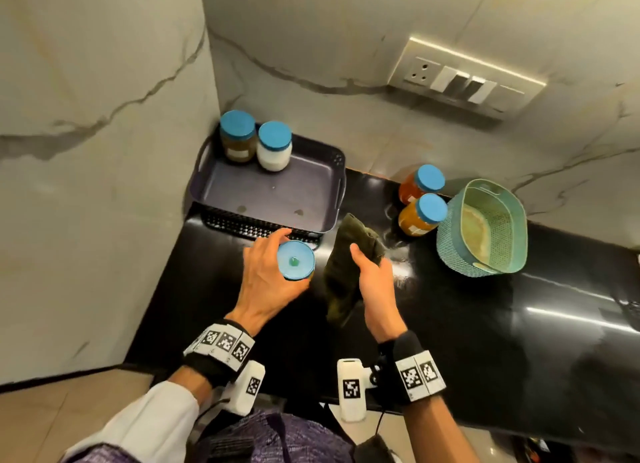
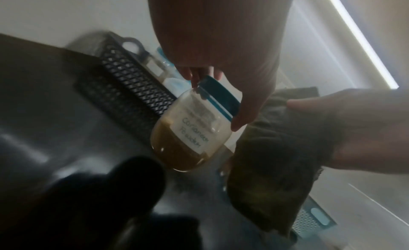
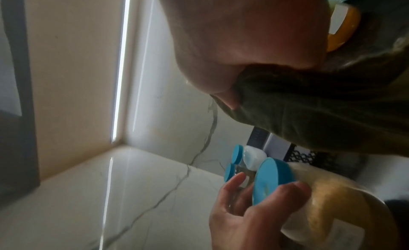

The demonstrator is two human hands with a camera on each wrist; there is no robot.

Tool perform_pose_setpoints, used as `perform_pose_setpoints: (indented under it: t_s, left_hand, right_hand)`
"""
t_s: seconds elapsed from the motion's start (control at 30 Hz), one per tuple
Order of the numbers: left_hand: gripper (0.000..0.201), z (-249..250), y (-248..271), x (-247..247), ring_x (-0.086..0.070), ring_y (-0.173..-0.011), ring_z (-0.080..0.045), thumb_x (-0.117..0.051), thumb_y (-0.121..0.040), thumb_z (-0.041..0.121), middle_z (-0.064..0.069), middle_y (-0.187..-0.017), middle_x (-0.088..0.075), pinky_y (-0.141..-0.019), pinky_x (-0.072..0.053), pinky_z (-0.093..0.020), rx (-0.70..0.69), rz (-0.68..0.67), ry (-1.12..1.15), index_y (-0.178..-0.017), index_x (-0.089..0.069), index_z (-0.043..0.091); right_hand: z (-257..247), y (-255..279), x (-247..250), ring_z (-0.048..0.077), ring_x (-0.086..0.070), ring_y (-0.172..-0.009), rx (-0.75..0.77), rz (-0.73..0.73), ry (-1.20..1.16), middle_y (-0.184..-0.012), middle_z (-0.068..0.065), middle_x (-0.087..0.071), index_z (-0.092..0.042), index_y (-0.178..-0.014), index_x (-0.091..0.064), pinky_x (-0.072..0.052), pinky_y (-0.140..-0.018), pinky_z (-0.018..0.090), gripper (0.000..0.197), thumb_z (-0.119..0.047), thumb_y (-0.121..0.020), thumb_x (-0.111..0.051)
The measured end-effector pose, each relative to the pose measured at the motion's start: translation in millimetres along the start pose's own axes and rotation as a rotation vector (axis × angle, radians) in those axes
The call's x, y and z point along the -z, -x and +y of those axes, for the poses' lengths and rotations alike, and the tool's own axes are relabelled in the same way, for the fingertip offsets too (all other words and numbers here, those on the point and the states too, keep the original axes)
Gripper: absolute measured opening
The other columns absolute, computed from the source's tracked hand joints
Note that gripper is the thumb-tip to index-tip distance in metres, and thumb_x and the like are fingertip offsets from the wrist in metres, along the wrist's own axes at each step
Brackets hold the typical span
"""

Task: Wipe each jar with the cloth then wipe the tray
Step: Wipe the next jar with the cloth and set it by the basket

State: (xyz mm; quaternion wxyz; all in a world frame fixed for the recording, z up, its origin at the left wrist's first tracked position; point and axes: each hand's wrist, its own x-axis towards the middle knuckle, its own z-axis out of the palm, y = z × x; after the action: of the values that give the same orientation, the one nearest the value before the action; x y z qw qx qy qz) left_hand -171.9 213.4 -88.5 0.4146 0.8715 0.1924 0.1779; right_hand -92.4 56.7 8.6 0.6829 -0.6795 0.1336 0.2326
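My left hand (image 1: 266, 279) grips a blue-lidded jar (image 1: 296, 260) of brown powder by its lid, lifted above the black counter in front of the tray. The left wrist view shows the same jar (image 2: 190, 131) with a handwritten label, fingertips on the lid rim. My right hand (image 1: 372, 275) holds a dark green cloth (image 1: 346, 272) just right of the jar; the cloth (image 3: 309, 110) hangs from the closed fingers. The purple tray (image 1: 311, 192) sits in the corner with two blue-lidded jars, one brown (image 1: 238, 137) and one white (image 1: 274, 145). Two orange jars (image 1: 420, 199) stand on the counter.
A teal perforated basket (image 1: 483, 227) stands right of the orange jars. A black mesh rack (image 1: 242, 225) lies under the tray's front edge. Marble walls close the corner at left and behind; a switch panel (image 1: 464, 78) is on the back wall.
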Motion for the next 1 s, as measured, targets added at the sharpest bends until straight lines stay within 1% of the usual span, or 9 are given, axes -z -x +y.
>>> perform_pose_setpoints:
  t_s: [0.17,0.23,0.3,0.37,0.5,0.6,0.77,0.9,1.0]
  left_hand:
    - [0.090,-37.2,25.9,5.4,-0.055,-0.117,-0.015,-0.093,-0.061,0.035,0.002,-0.130,-0.062,-0.104,-0.045,-0.039,0.072,-0.073,0.074,-0.141,-0.056,0.016]
    - [0.088,-43.8,28.7,5.4,-0.057,-0.122,-0.015,-0.093,-0.060,0.031,0.000,-0.135,-0.063,-0.107,-0.047,-0.046,0.061,-0.073,0.135,-0.140,-0.057,0.015]
    - [0.081,-47.7,29.1,2.5,-0.062,-0.122,-0.020,-0.089,-0.062,0.036,0.000,-0.134,-0.065,-0.109,-0.049,-0.046,0.032,-0.058,0.235,-0.135,-0.061,0.012]
    - [0.071,-51.8,32.0,-3.0,-0.063,-0.124,-0.024,-0.079,-0.073,0.039,-0.005,-0.135,-0.064,-0.114,-0.046,-0.038,-0.004,-0.040,0.321,-0.131,-0.062,0.003]
    - [0.055,-69.3,38.3,-11.9,-0.058,-0.134,-0.025,-0.066,-0.091,0.035,-0.009,-0.141,-0.061,-0.116,-0.044,-0.050,0.010,-0.039,0.334,-0.135,-0.063,0.002]
    - [0.052,-73.5,35.0,-15.3,-0.059,-0.133,-0.030,-0.071,-0.089,0.029,-0.012,-0.139,-0.062,-0.113,-0.047,-0.053,-0.031,-0.035,0.371,-0.133,-0.063,0.004]
    - [0.057,-70.7,26.4,-7.2,-0.063,-0.126,-0.029,-0.080,-0.079,0.032,-0.015,-0.130,-0.067,-0.112,-0.049,-0.048,-0.106,-0.097,0.386,-0.128,-0.066,0.006]
    - [0.057,-68.9,25.2,-3.0,-0.062,-0.121,-0.013,-0.078,-0.075,0.028,-0.016,-0.124,-0.069,-0.112,-0.045,-0.024,-0.137,-0.097,0.414,-0.123,-0.067,-0.001]
    - [0.053,-73.5,23.7,-7.9,-0.067,-0.117,-0.018,-0.080,-0.074,0.018,-0.009,-0.122,-0.069,-0.105,-0.053,-0.040,-0.124,-0.100,0.482,-0.123,-0.066,0.004]
  right_hand:
    - [42.6,5.6,-19.0,0.010,-0.068,-0.105,0.291,-0.005,0.317,-0.105,-0.006,-0.077,-0.031,-0.112,-0.073,-0.057,-0.092,0.040,0.026,-0.013,-0.100,-0.059]
    - [58.0,7.3,-27.6,0.006,-0.062,-0.121,0.486,-0.055,0.528,-0.125,-0.008,-0.072,-0.033,-0.127,-0.068,-0.050,-0.105,0.037,0.051,-0.001,-0.091,-0.055]
    - [74.6,8.1,-35.3,0.010,-0.046,-0.143,0.640,-0.249,0.766,-0.150,-0.006,-0.056,-0.028,-0.141,-0.060,-0.034,-0.122,0.035,0.075,0.000,-0.073,-0.046]
    - [93.6,6.8,-38.0,0.015,-0.033,-0.152,0.785,-0.454,1.047,-0.158,-0.003,-0.045,-0.022,-0.147,-0.054,-0.022,-0.126,0.044,0.084,-0.014,-0.064,-0.043]
    - [113.9,3.0,-30.7,0.015,-0.025,-0.155,0.880,-0.581,1.129,-0.161,-0.006,-0.041,-0.021,-0.152,-0.048,-0.018,-0.124,0.057,0.062,-0.025,-0.091,-0.058]
    - [109.2,-4.4,-27.2,0.015,-0.037,-0.150,0.954,-0.570,1.092,-0.154,-0.006,-0.051,-0.023,-0.143,-0.059,-0.026,-0.123,0.054,0.055,-0.029,-0.090,-0.071]
    - [89.1,-13.8,-38.0,0.023,-0.068,-0.112,1.103,-0.475,1.181,-0.122,-0.002,-0.074,-0.019,-0.111,-0.079,-0.052,-0.096,0.043,0.045,-0.015,-0.066,-0.075]
    - [74.1,-12.3,-44.5,0.022,-0.068,-0.103,1.028,-0.618,1.232,-0.115,-0.003,-0.074,-0.020,-0.111,-0.077,-0.054,-0.089,0.039,0.042,-0.019,-0.069,-0.072]
    - [66.9,-14.4,-51.0,0.019,-0.067,-0.104,0.901,-0.743,1.211,-0.113,-0.004,-0.073,-0.020,-0.115,-0.071,-0.053,-0.092,0.036,0.047,-0.016,-0.069,-0.065]
